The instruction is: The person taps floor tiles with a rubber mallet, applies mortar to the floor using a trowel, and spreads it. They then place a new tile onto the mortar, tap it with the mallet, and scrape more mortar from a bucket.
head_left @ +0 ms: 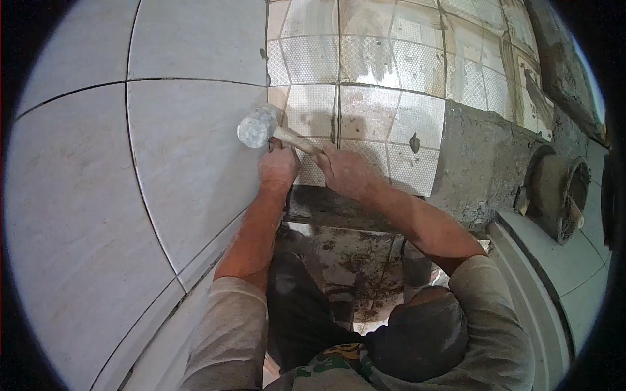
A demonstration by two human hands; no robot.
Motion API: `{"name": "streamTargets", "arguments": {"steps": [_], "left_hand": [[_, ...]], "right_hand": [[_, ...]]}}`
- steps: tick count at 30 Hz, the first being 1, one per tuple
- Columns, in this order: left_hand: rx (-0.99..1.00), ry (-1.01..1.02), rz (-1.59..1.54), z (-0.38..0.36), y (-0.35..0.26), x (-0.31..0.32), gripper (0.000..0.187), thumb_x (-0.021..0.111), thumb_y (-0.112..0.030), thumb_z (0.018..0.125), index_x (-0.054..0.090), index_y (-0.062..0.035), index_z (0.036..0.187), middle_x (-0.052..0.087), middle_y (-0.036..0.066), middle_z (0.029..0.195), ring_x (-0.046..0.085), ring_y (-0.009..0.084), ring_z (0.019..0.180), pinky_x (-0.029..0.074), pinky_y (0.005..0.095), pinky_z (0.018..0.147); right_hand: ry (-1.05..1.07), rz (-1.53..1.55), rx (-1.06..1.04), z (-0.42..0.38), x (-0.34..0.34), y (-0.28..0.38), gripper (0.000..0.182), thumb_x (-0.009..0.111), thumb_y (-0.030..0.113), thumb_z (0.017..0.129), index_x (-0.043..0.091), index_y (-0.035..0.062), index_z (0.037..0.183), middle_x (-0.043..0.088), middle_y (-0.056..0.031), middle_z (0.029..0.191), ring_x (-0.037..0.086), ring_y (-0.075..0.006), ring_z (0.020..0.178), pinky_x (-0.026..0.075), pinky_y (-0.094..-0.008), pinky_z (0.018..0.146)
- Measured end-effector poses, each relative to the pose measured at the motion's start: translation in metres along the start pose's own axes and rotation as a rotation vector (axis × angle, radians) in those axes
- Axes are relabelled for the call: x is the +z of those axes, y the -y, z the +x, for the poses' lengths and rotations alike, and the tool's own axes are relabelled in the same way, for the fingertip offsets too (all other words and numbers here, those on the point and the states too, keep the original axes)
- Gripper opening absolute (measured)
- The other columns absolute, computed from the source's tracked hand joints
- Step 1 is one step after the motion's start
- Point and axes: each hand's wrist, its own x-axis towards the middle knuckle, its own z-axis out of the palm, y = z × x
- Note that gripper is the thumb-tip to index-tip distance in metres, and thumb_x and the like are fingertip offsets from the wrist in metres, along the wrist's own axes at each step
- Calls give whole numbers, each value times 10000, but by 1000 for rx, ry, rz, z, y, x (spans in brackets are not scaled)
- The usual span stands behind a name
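Mallet (257, 127): just left of centre, above mid-frame; whitish, rounded head to the left, pale handle (298, 140) slanting down to the right.
Right hand (352, 171): centre of frame, fingers closed round the end of the handle; forearm comes in from lower right.
Left hand (279, 165): just left of centre, directly below the mallet head, at the left edge of the patterned tiles; fingers curled — cannot tell whether it grips anything.
Patterned tiles (391, 107): upper centre to upper right, marked with grey-brown smears; dark joints run between them.
Blob (415, 143): small, grey, on the lowest patterned tile right of centre.
Pale tiles (189, 143): large, filling the left side, thin dark joints.
Mortar (479, 166): rough grey strip right of the patterned tiles.
Bucket (544, 192): right side, grey-crusted — a stubby handle end shows at its mouth.
Trousers (297, 303): dark, bottom centre.
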Motion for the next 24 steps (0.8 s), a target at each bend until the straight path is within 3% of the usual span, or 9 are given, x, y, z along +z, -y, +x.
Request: {"name": "streamTargets", "arguments": {"steps": [3,5,9,12,14,15,17,20,24], "left_hand": [[11,-166,7,1,-1,4,326,554,-214,845,618,-27,1104,555,242,1243,679,351,830,544,475,729],[-72,-128,-41,-7,-12,-19,553,491,-204,849,424,38,1341,419,272,1397,649,343,1008,539,451,810],[-40,-177,-3,-4,-4,-6,563,491,-192,843,411,34,1352,435,267,1386,665,344,961,547,448,789],[21,-115,-24,2,-2,-8,563,477,-203,855,400,28,1362,456,263,1369,665,356,946,547,453,779],[0,97,19,1,-3,-20,560,463,-214,868,391,17,1373,486,261,1341,664,361,938,544,461,774],[3,94,20,0,-3,-18,560,463,-214,868,391,17,1373,486,261,1341,664,361,938,544,461,774],[-46,-151,-42,0,-4,-6,527,460,-228,874,431,3,1347,507,255,1319,666,362,917,542,467,761],[-7,-175,4,4,2,2,508,457,-226,876,447,14,1324,526,250,1300,677,364,849,544,472,742],[11,-250,-29,3,2,6,487,451,-228,884,456,15,1307,524,244,1304,677,372,827,544,477,732]], "right_hand": [[97,3,85,13,-5,0,397,363,362,1004,518,-4,1013,605,-237,723,608,-426,686,485,-513,653],[107,-43,130,23,-11,4,403,358,367,1005,516,-3,1017,601,-234,720,604,-422,691,474,-520,670],[79,-9,94,7,-9,3,403,353,366,1007,518,-1,1018,603,-235,728,609,-425,711,473,-522,671],[84,24,115,-3,-14,9,400,353,367,1007,519,4,1010,605,-238,737,612,-424,726,476,-516,670],[11,54,-5,-3,-6,3,408,356,378,1004,521,4,995,606,-244,739,614,-427,732,476,-518,670],[6,52,-5,5,-1,-1,408,356,378,1004,521,4,995,606,-244,739,614,-427,732,476,-518,670],[77,-38,31,26,3,-11,313,403,294,986,482,-7,958,601,-240,721,617,-433,672,477,-533,634],[96,41,110,7,-18,4,326,405,305,985,485,-11,969,610,-234,740,625,-427,695,483,-530,645],[-1,56,49,-11,-5,-1,365,388,333,992,501,-13,980,617,-221,744,632,-414,719,490,-522,664]]}}
